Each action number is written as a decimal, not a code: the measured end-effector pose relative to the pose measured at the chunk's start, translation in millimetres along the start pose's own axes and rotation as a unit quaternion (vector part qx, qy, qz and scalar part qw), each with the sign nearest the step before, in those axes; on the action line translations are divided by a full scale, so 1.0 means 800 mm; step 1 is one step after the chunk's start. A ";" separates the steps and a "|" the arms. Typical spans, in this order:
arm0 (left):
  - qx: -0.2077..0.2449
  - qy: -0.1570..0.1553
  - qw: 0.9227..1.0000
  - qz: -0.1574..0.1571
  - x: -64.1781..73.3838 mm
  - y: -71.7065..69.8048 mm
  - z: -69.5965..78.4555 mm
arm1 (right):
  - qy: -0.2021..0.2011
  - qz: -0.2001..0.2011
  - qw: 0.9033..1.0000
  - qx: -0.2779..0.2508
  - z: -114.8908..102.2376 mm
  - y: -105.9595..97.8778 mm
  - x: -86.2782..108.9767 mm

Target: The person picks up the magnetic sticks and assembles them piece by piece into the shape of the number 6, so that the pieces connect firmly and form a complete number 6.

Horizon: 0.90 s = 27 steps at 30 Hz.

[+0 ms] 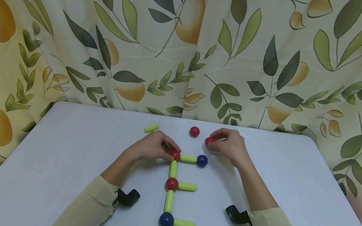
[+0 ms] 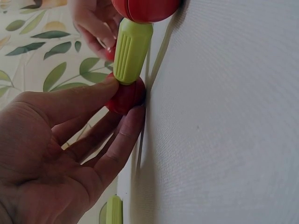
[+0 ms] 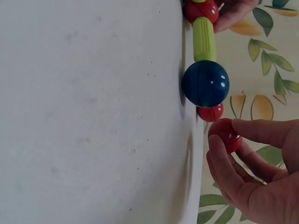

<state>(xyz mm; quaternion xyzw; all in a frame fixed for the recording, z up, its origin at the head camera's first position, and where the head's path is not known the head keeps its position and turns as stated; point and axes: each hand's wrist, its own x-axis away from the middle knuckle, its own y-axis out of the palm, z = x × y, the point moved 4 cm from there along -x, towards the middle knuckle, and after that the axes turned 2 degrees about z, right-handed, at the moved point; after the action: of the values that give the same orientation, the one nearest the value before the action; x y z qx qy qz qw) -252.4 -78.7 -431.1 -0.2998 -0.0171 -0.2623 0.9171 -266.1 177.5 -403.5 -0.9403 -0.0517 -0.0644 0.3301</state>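
Observation:
My left hand (image 1: 152, 146) pinches the red ball (image 2: 126, 95) at the top corner of a figure of balls and green rods. From that ball one green rod (image 1: 188, 158) runs right to a blue ball (image 1: 202, 160), and another rod (image 1: 173, 169) runs down to a middle red ball (image 1: 172, 184). Below it, a further rod (image 1: 169, 201) joins a larger-looking blue ball (image 1: 166, 220). Short rods stick out rightward from the middle ball and the bottom ball. Between thumb and fingers, my right hand (image 1: 231, 147) holds a separate red ball (image 3: 226, 135), right of and beyond the upper blue ball.
A loose red ball (image 1: 194, 131) lies near the far table edge, left of my right hand. A loose green rod (image 1: 152, 128) lies beyond my left hand. Behind the white table (image 1: 52, 172) hangs a leaf-and-fruit patterned curtain (image 1: 189, 59).

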 end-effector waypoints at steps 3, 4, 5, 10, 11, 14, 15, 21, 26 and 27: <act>0.000 -0.001 1.000 0.000 0.001 0.000 0.001 | -0.002 -0.004 1.000 -0.004 -0.002 -0.003 0.008; 0.000 -0.002 1.000 0.000 0.001 0.000 0.001 | -0.002 -0.005 1.000 -0.003 -0.003 -0.004 0.010; 0.000 -0.002 1.000 0.000 0.001 0.000 0.002 | -0.004 -0.006 1.000 -0.003 -0.004 -0.005 0.013; 0.001 0.001 1.000 0.001 0.002 0.000 0.003 | -0.013 -0.008 1.000 -0.010 -0.008 -0.008 0.025; 0.002 0.003 1.000 0.000 0.003 0.000 0.003 | -0.016 -0.009 1.000 -0.011 -0.009 -0.008 0.027; 0.001 0.006 1.000 0.001 0.002 0.000 0.003 | -0.024 -0.014 1.000 -0.004 -0.010 -0.010 0.035; 0.000 0.007 1.000 0.000 0.002 0.000 0.003 | -0.028 -0.017 0.999 0.001 -0.010 -0.010 0.038; 0.000 0.008 1.000 -0.001 0.002 0.000 0.003 | -0.040 -0.041 0.998 0.031 -0.012 -0.009 0.054; 0.005 0.004 1.000 0.000 0.003 0.000 0.002 | -0.045 -0.072 0.995 0.044 -0.013 -0.003 0.066; 0.004 0.003 1.000 0.000 0.003 0.001 0.002 | -0.047 -0.078 0.995 0.046 -0.013 -0.001 0.069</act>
<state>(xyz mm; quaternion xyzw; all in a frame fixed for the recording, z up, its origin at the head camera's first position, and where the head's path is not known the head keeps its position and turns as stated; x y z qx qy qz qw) -250.2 -78.5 -429.5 -0.2948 -0.0154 -0.2636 0.9183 -212.9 174.8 -386.4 -0.9193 -0.1431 -0.0433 0.3640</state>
